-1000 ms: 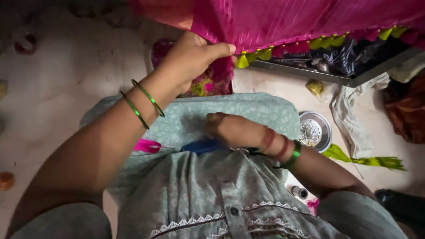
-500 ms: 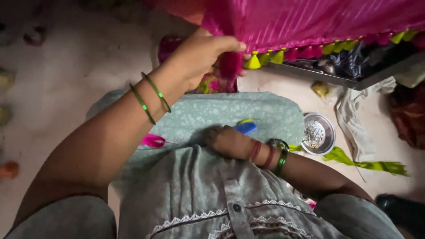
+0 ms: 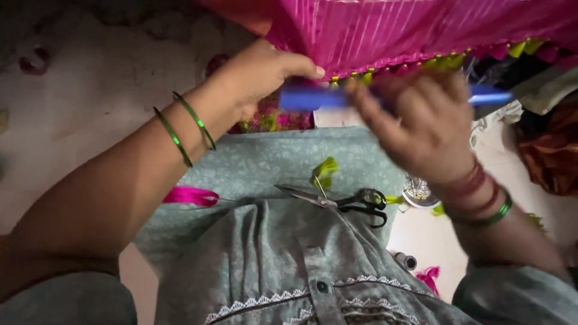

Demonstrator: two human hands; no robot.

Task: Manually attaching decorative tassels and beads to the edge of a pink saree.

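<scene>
The left hand (image 3: pixel 256 75) pinches the lower edge of the pink cloth (image 3: pixel 421 30) between thumb and fingers, as it did half a second ago, with two green bangles (image 3: pixel 183 129) on the wrist. The right hand (image 3: pixel 421 120) has changed most: earlier it lay low on the lap, fingers curled over a blue tool; now it is raised to the cloth's edge, just right of the left hand, closed around that blue tool (image 3: pixel 313 99), which sticks out on both sides of the fist. The hand and tool are blurred, so I cannot tell what kind of tool it is. With the right hand lifted, scissors (image 3: pixel 343 198) now show on the grey-green cloth (image 3: pixel 259 162) over the lap, below both hands, blades pointing left and black handles right. A scrap of green thread (image 3: pixel 325 171) lies just above the blades. A pink spool (image 3: pixel 191 195) sits below the left forearm. A small metal bowl (image 3: pixel 418 194) stands on the floor, under the right wrist.
</scene>
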